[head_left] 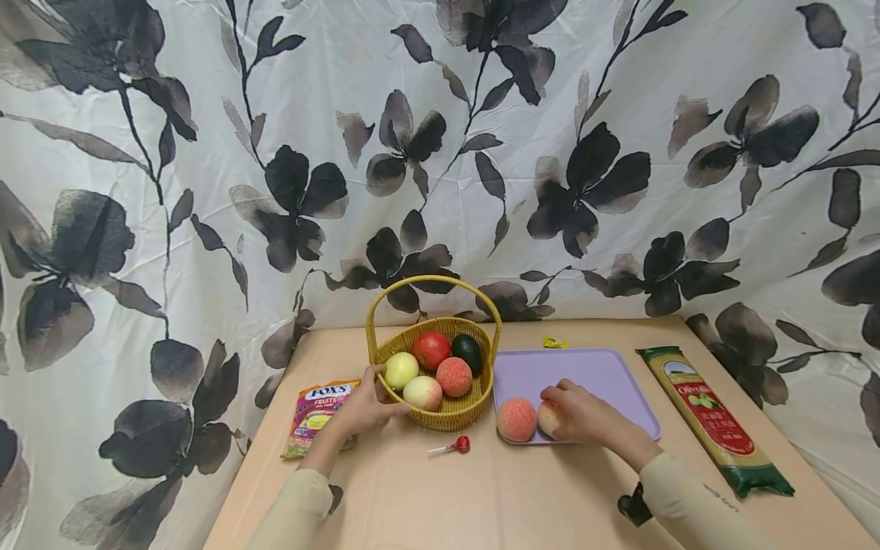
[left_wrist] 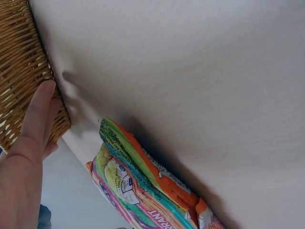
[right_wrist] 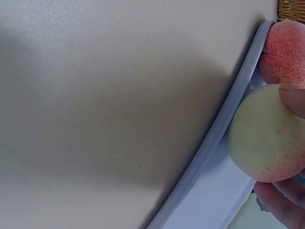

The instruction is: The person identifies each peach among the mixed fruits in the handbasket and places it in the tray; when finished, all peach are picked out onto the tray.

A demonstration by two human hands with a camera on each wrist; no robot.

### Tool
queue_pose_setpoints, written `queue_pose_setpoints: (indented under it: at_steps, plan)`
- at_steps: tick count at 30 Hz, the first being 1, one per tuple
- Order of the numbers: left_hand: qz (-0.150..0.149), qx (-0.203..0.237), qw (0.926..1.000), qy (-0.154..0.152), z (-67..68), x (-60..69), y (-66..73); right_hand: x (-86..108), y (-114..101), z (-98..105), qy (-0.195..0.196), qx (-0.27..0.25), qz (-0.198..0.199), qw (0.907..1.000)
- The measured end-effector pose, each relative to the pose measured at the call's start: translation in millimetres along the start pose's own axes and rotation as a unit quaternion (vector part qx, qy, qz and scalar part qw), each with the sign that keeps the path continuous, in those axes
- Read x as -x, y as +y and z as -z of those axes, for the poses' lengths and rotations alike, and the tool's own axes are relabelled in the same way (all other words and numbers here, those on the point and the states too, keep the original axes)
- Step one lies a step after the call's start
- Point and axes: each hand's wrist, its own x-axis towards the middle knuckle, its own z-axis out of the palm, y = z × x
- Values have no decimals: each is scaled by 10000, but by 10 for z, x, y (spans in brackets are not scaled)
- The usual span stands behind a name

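My left hand (head_left: 372,405) holds the left side of a yellow wicker basket (head_left: 459,419), its thumb along the outer weave (left_wrist: 24,71). In the basket are a pale green fruit (head_left: 401,370), a red round fruit (head_left: 432,351), a dark green avocado-like fruit (head_left: 467,354), a pinkish-red peach (head_left: 454,376) and a pale peach (head_left: 422,393). On the lilac tray (head_left: 571,367), my right hand (head_left: 580,412) grips another pale peach (right_wrist: 264,138) between thumb and fingers. A pinkish-red peach (head_left: 516,419) sits beside it, to the left.
A Fox's candy bag (head_left: 312,416) lies under my left forearm, left of the basket. A red lollipop (head_left: 462,444) lies in front of the basket. Behind the tray is a small yellow wrapped candy (head_left: 555,343); to its right, a long Olivoilà packet (head_left: 715,420).
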Motion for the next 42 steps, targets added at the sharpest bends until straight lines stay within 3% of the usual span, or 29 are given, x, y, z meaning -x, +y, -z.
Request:
queue_pose_setpoints:
  at_steps: [7,18,33,42]
  plan:
    - [-24,-116,9999,24,-1,-8,-13,11,-22,7,-108,9,-184,9998]
    - [-20,-10,10000,-1,2,-4,-11,9,-10,11,-52,85,-82,9999]
    - [-9,-242,9997,63,-2,-28,-22,-18,-70,17,-74,47,-23,10000]
    - [7,-383,9992,106,-7,-26,-9,-173,-193,109,-195,104,-67,9997]
